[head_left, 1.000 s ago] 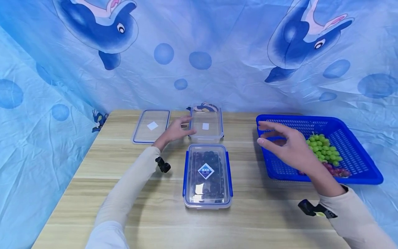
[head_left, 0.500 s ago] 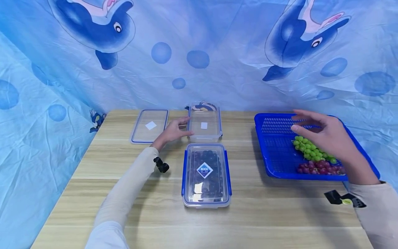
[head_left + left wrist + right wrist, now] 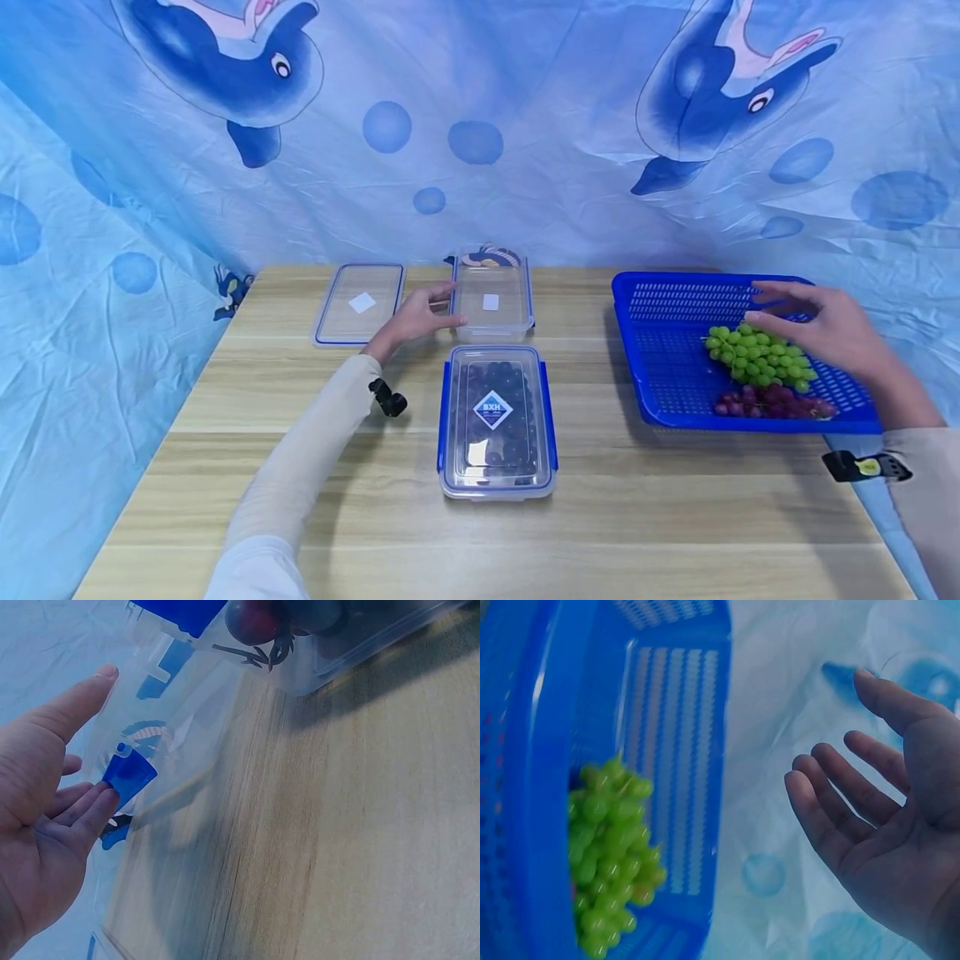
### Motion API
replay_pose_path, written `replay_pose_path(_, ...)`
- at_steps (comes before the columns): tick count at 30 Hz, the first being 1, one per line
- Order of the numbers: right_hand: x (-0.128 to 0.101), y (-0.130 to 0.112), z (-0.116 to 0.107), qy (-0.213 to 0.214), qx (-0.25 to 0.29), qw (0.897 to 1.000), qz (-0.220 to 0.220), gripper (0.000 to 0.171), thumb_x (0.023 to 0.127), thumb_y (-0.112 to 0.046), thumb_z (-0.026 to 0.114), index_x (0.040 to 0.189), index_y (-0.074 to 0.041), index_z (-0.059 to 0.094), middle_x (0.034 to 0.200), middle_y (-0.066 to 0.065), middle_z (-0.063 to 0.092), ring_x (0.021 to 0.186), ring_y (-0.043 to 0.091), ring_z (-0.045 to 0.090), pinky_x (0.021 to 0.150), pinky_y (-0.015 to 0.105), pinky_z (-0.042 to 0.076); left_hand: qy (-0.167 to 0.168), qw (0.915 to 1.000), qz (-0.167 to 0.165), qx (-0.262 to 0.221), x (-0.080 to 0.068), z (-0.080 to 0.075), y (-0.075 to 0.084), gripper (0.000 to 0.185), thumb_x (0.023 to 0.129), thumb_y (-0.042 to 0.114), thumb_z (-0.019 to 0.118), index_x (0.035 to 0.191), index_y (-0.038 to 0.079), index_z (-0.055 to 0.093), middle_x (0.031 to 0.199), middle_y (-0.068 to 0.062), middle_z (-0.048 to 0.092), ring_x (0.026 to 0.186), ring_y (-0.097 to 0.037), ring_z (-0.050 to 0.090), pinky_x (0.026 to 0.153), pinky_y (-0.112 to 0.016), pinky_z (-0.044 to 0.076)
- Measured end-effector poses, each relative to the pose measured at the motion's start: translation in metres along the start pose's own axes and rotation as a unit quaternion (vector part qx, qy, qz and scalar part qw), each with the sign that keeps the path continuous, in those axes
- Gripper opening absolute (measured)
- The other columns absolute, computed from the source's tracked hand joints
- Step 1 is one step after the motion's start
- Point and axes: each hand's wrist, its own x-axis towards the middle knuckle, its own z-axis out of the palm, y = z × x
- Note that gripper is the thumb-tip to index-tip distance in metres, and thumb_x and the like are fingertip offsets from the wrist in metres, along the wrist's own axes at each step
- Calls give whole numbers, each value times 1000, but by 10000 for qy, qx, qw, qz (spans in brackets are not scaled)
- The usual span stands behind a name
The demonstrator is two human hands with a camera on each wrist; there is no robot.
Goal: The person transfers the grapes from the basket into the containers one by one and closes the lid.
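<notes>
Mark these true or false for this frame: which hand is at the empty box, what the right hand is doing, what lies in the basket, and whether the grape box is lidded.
1. The left hand touches the open clear container. True.
2. The right hand grips the green grapes. False: it hovers open above them.
3. The blue basket holds green grapes and red grapes. True.
4. The dark-grape container has no lid. False: its lid is on.
5. The loose lid lies right of the basket. False: it lies far left, beside the open container.

Closed box of dark grapes (image 3: 496, 421), loose lid (image 3: 360, 303), wooden table (image 3: 300, 467)
</notes>
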Motion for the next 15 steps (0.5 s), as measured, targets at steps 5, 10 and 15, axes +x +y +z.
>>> replay_pose_path(5,4,16,2,-482,-479,9974,244,63,97,-42,70,144,-2,56,128,28,65,96,17,69,67,30,56,19,9999,-139,-60,-2,1,1,81,91,24,80,157,3,38,162,-15,37,144,-36,44,118,-49,40)
replay_pose_path(10,9,30,5,-1012,-754,9915,326,69,98,-46,66,146,3,52,131,34,61,108,50,65,76,57,59,16,9999,-66,-83,-1,2,1,82,90,25,81,156,1,38,163,-15,37,143,-36,45,118,-48,41)
replay_pose_path(15,15,41,10,-1358,-988,9852,353,72,97,-47,68,142,8,53,124,35,64,100,47,68,77,59,58,48,9999,3,-96,-1,1,1,81,90,25,81,155,1,39,162,-15,38,142,-36,46,117,-47,42)
